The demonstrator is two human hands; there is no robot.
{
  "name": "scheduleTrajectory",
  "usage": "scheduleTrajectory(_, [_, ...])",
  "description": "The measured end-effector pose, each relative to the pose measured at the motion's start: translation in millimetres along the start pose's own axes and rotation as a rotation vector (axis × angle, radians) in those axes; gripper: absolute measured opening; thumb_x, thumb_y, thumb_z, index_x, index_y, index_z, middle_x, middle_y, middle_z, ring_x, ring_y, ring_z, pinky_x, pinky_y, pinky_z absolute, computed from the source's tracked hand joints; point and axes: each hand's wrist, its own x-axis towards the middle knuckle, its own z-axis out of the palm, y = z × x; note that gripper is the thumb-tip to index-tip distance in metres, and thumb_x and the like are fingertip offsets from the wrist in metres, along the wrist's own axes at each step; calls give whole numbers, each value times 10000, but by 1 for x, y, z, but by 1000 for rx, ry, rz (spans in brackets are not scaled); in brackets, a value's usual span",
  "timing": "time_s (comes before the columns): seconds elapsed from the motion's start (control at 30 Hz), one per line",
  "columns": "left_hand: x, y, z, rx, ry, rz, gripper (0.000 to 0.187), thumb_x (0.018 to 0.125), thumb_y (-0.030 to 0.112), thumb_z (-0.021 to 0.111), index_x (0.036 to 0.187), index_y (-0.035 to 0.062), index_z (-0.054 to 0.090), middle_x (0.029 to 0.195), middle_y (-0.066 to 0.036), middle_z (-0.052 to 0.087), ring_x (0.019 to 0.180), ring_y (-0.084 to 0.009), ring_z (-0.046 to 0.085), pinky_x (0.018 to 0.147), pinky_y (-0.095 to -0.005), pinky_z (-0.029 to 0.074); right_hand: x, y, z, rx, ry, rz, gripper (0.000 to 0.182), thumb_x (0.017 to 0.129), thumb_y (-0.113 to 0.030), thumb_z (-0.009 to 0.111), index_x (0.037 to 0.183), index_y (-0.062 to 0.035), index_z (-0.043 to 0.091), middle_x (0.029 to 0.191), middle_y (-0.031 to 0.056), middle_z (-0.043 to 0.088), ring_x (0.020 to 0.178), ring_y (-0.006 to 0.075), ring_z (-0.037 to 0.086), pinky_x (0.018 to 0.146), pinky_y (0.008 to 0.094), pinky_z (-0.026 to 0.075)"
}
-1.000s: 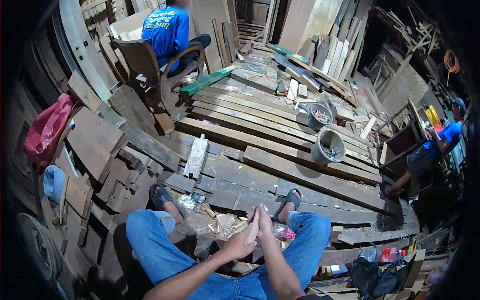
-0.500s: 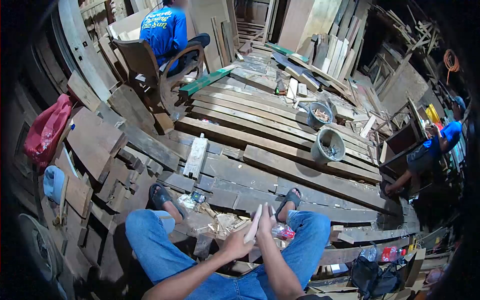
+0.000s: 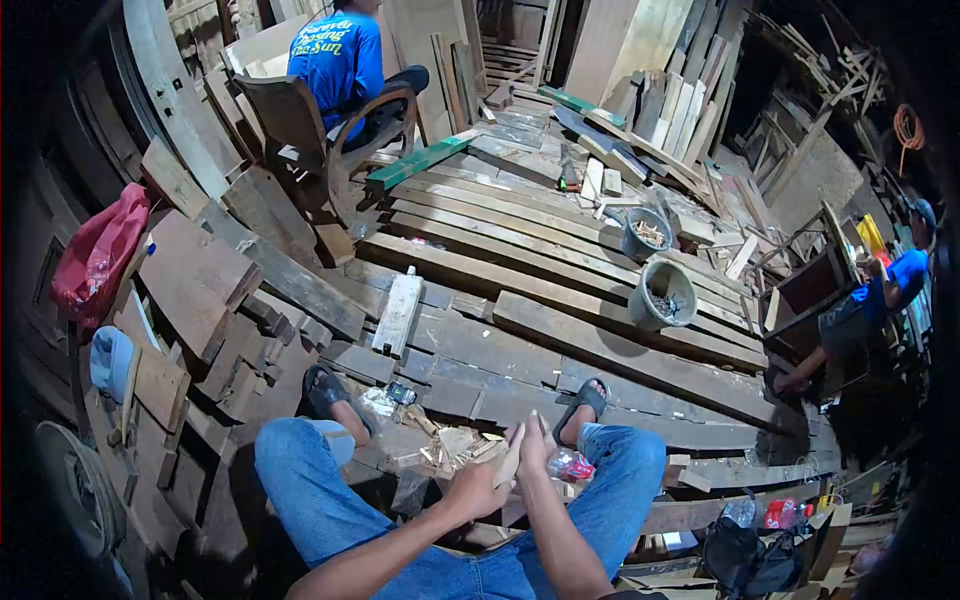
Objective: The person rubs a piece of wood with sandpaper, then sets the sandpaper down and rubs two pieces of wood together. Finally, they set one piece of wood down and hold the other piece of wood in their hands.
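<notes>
Between my knees, my left hand point(image 3: 480, 488) is wrapped round a pale, flat piece of wood point(image 3: 509, 460) that points up and away from me. My right hand point(image 3: 535, 452) presses against the right side of that piece, its fingers straight and held together. Wood chips and offcuts point(image 3: 455, 447) lie on the floor just beyond my hands. A clear plastic bottle with a red label point(image 3: 572, 463) is right beside my right hand.
Long planks point(image 3: 620, 350) cross the floor ahead. Two buckets point(image 3: 662, 295) point(image 3: 646, 234) stand on them. A white-painted block point(image 3: 400, 312) lies nearer. One person in blue point(image 3: 335, 65) sits in a wooden chair; another point(image 3: 905, 275) is at the right. Boards are piled left.
Both hands have moved slightly down, and the piece of wood is turned a little differently. The whole view has shifted slightly.
</notes>
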Motion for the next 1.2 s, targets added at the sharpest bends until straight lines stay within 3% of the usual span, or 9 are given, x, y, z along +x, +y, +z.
scheduleTrajectory(0.17, [-1,4,1,-92,-68,-109,426,863,292,700,1206,40,690,933,-266,724,900,-422,719,818,-485,554,4,-2,4,38,-53,64,413,987,-487,641,990,-74,662,786,35,656,622,165,634,499,330,498])
scheduleTrajectory(0.33, [4,1,-3,-234,-41,-96,422,855,290,715,1212,66,698,941,-215,740,897,-353,735,809,-441,556,9,-16,-7,236,-563,353,436,1027,-497,559,1081,-78,666,876,36,685,709,139,639,671,315,547])
scheduleTrajectory(0.43, [5,-4,0,-226,-32,-93,432,842,292,722,1212,70,702,934,-217,740,891,-358,736,800,-449,554,2,-10,10,139,-153,176,388,1028,-439,587,1041,-62,675,873,42,691,704,147,645,648,297,534])
scheduleTrajectory(0.6, [0,-6,7,-183,-19,-130,428,827,261,719,1201,54,708,944,-227,742,896,-395,727,805,-462,558,5,1,1,-64,69,-189,247,996,-276,670,1058,-38,694,857,35,680,726,119,617,653,305,507])
scheduleTrajectory(0.7, [-3,6,3,-194,-12,-146,427,836,260,720,1193,27,704,937,-242,738,899,-393,729,818,-456,560,30,14,-7,-225,29,-256,248,997,-277,674,1061,-38,693,867,24,670,750,109,617,667,296,503])
scheduleTrajectory(0.73, [-2,9,-1,-202,-26,-155,428,838,264,721,1194,28,703,940,-241,739,901,-391,730,821,-455,561,18,6,2,28,-62,-118,232,1014,-334,644,918,-122,640,789,-6,646,655,111,610,581,263,481])
scheduleTrajectory(0.87, [1,1,2,-230,-13,-117,429,848,281,730,1209,51,697,966,-221,744,912,-370,735,824,-450,560,0,-13,8,212,-273,230,374,1002,-502,608,998,-133,666,854,-6,656,688,117,613,597,306,501])
scheduleTrajectory(1.0, [4,-8,4,-237,-56,-131,519,855,298,729,1327,95,662,978,-216,748,911,-327,745,825,-427,556,-2,-14,4,-31,-34,39,422,1005,-406,632,1048,5,717,944,62,713,793,152,649,705,328,514])
scheduleTrajectory(1.2, [1,-10,8,-155,35,23,572,854,257,714,1395,96,616,1019,-233,745,904,-340,749,821,-431,564,-15,-36,12,-12,80,-442,218,976,-215,700,974,3,683,828,49,694,746,121,625,651,299,497])
